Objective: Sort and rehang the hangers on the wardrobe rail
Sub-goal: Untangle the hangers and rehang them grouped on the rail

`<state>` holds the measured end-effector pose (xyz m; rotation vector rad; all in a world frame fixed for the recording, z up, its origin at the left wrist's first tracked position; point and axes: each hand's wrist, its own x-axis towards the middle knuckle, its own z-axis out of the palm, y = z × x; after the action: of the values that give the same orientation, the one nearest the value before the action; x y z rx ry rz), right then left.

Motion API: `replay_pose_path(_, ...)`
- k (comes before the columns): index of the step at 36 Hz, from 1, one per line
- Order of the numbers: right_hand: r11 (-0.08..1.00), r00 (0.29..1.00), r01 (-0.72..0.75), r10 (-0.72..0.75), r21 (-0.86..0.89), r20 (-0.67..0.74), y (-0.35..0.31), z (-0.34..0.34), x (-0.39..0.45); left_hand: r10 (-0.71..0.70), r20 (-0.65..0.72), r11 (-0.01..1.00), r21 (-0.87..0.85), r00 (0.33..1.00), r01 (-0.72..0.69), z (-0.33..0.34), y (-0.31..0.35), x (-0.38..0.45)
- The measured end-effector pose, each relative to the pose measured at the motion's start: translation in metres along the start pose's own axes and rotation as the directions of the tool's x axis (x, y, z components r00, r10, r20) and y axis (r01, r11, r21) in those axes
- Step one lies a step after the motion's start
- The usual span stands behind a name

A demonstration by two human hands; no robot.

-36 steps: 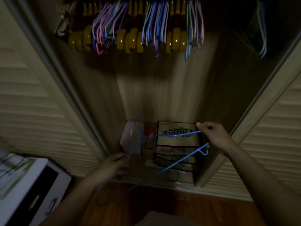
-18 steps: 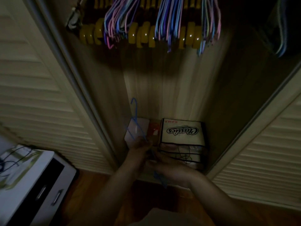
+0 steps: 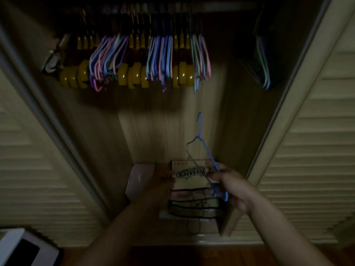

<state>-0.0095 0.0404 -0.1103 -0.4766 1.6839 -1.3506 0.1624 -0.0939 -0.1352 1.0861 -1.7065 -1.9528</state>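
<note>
My right hand [image 3: 229,186] grips a thin blue wire hanger [image 3: 202,143] by its lower end, with the hook pointing up toward the rail. My left hand [image 3: 160,186] is beside it in front of the boxes; the dim light hides how its fingers lie. High in the wardrobe the rail [image 3: 221,5] carries several yellow hangers [image 3: 134,74] mixed with bunches of blue, pink and purple wire hangers [image 3: 159,56]. A separate dark bunch of hangers [image 3: 263,60] hangs at the far right.
A box with a "Classics" label [image 3: 189,173] sits on stacked boxes on the wardrobe floor, with a pale pouch [image 3: 138,179] left of it. Louvred doors [image 3: 307,150] flank the opening. A white drawer unit [image 3: 25,248] is at bottom left.
Both hands came together low, then parted. The blue hanger, held out sideways before, now stands upright in my right hand, further right. The camera tilted up and shows the rail.
</note>
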Motion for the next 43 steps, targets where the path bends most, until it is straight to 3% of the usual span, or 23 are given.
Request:
replay_pose_path(4, 0.982, 0.976, 0.186, -0.181, 0.028, -0.118, -0.058, -0.031, -0.007, 0.169, -0.026, 0.973, 0.166, 0.985, -0.163, -0.011, 0.050, 0.026)
replay_pose_path(6, 0.961, 0.946, 0.276, -0.273, -0.010, -0.177, -0.091, -0.044, -0.013, 0.243, 0.028, 0.942, 0.232, 0.970, -0.243, -0.016, 0.085, 0.033)
replay_pose_path(12, 0.891, 0.847, 0.439, -0.454, -0.115, -0.277, -0.169, -0.068, -0.012, 0.541, 0.030, 0.731, 0.478, 0.840, -0.488, -0.025, 0.192, 0.032)
replay_pose_path(15, 0.875, 0.821, 0.459, -0.485, -0.155, -0.302, -0.195, -0.077, 0.000, 0.616, 0.030, 0.637, 0.568, 0.787, -0.521, -0.027, 0.235, 0.025)
replay_pose_path(18, 0.872, 0.819, 0.461, -0.490, -0.164, -0.300, -0.216, -0.083, 0.011, 0.631, 0.012, 0.618, 0.597, 0.776, -0.512, -0.026, 0.261, 0.024)
replay_pose_path(25, 0.859, 0.799, 0.447, -0.509, -0.252, -0.319, -0.274, -0.075, 0.027, 0.654, 0.001, 0.541, 0.698, 0.756, -0.469, -0.020, 0.295, 0.022)
replay_pose_path(37, 0.845, 0.846, 0.262, -0.433, -0.465, -0.310, -0.314, -0.089, 0.073, 0.653, -0.018, 0.578, 0.657, 0.757, -0.483, -0.025, 0.285, 0.019)
replay_pose_path(40, 0.796, 0.828, 0.153, -0.427, -0.586, -0.364, -0.308, -0.098, 0.083, 0.643, -0.052, 0.618, 0.625, 0.764, -0.477, -0.029, 0.280, 0.021)
replay_pose_path(43, 0.554, 0.691, 0.005, -0.604, -0.833, -0.397, -0.296, -0.108, 0.082, 0.616, -0.072, 0.648, 0.613, 0.785, -0.452, -0.032, 0.275, 0.024)
